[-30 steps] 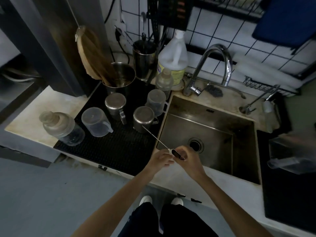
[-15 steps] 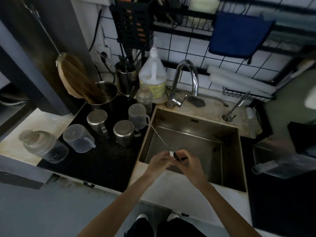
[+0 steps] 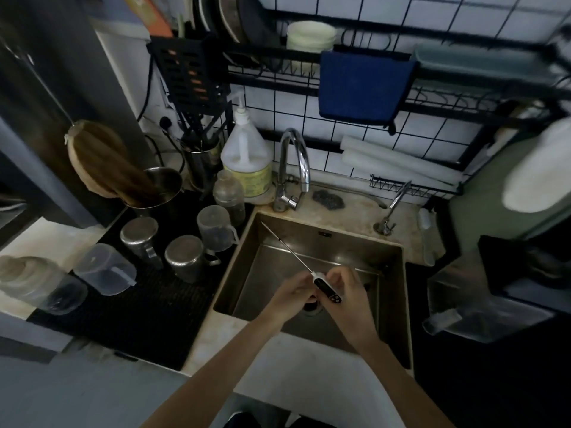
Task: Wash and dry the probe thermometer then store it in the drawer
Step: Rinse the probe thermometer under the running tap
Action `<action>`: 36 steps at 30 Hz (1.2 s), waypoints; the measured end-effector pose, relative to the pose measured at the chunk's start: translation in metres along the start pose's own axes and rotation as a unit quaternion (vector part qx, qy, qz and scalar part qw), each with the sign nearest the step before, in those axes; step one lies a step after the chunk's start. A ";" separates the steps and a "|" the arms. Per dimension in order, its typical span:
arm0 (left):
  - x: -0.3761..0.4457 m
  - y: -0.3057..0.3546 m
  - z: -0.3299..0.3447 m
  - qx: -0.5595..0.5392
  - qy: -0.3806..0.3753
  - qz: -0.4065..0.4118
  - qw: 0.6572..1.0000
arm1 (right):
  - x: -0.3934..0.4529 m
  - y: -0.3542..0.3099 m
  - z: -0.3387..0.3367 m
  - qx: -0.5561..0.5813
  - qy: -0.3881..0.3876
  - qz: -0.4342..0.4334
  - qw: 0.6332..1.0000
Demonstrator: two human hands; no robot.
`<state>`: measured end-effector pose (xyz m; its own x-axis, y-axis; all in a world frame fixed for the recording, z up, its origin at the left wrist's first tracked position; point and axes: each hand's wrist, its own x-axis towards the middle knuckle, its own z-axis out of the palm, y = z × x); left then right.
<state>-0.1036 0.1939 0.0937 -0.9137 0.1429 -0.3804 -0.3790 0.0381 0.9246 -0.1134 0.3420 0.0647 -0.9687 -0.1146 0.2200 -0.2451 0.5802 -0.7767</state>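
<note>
Standing by the sink here. The probe thermometer (image 3: 327,290) is a small black-and-white handle with a dark display face and a couple of buttons at its near end, plus a long thin silver needle (image 3: 286,248) coming out of the white end. It's held up in the air over the near half of the stainless steel sink basin (image 3: 389,304), not touching the metal as far as I can tell.

Both bare forearms come in from the near edge of the counter and meet over the basin. The left hand (image 3: 292,296) has its fingers curled in, pinching the handle at the white end where the needle starts. The right hand (image 3: 347,296) is curled around the other side of the handle, fingertips closed on it, palm facing left.

The long axis runs diagonally: handle near and right, needle tip aimed far and left toward the basin's far left corner, roughly level or slightly raised, hard to say.

Further back, two upside-down steel cups (image 3: 182,257) sit on the black ribbed mat (image 3: 148,319) left of the basin. At the far rim stands the curved chrome tap (image 3: 293,168), no water visible from it. A blue cloth (image 3: 364,86) hangs on the black wire rack (image 3: 463,103) above.
</note>
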 end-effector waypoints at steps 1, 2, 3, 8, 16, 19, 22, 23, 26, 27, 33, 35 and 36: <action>0.003 0.002 0.003 -0.002 -0.003 -0.002 1.000 | 0.003 0.001 -0.003 -0.004 -0.002 -0.002 1.000; 0.005 0.005 0.007 -0.007 -0.008 -0.004 1.000 | 0.005 0.002 -0.007 -0.009 -0.003 -0.005 1.000; 0.008 0.007 0.010 -0.012 -0.013 -0.006 1.000 | 0.007 0.003 -0.011 -0.014 -0.002 -0.011 1.000; 0.016 0.021 0.020 -0.037 -0.048 0.000 0.998 | 0.016 0.005 -0.023 -0.020 -0.001 -0.009 1.000; 0.035 0.029 0.014 -0.118 -0.108 0.012 0.987 | 0.034 -0.002 -0.029 -0.063 0.018 -0.057 0.996; 0.043 0.029 0.006 -0.138 -0.132 0.008 0.982 | 0.041 -0.004 -0.027 -0.080 0.023 -0.070 0.994; 0.050 0.031 -0.005 -0.139 -0.157 0.011 0.978 | 0.049 -0.008 -0.023 -0.092 0.026 -0.065 0.993; 0.053 0.031 -0.010 -0.139 -0.165 0.012 0.976 | 0.052 -0.010 -0.021 -0.091 0.026 -0.057 0.994; 0.061 0.030 -0.027 -0.146 -0.169 0.006 0.975 | 0.060 -0.018 -0.015 -0.059 0.028 -0.031 0.997; 0.064 0.029 -0.032 -0.148 -0.163 -0.002 0.975 | 0.063 -0.021 -0.013 -0.048 0.030 -0.025 0.998; 0.087 0.027 -0.071 -0.169 -0.157 -0.034 0.973 | 0.073 -0.041 0.004 -0.022 0.032 0.012 0.999; 0.093 0.024 -0.082 -0.175 -0.167 -0.042 0.969 | 0.073 -0.045 0.010 -0.014 0.023 0.024 0.999; 0.096 0.022 -0.086 -0.177 -0.172 -0.048 0.968 | 0.073 -0.047 0.013 -0.015 0.020 0.034 0.999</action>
<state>-0.2127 0.1236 0.0759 -0.7919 0.4792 -0.3785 -0.5415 -0.2643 0.7981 -0.1732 0.2955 0.1098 -0.9805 -0.0417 0.1921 -0.1773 0.6093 -0.7728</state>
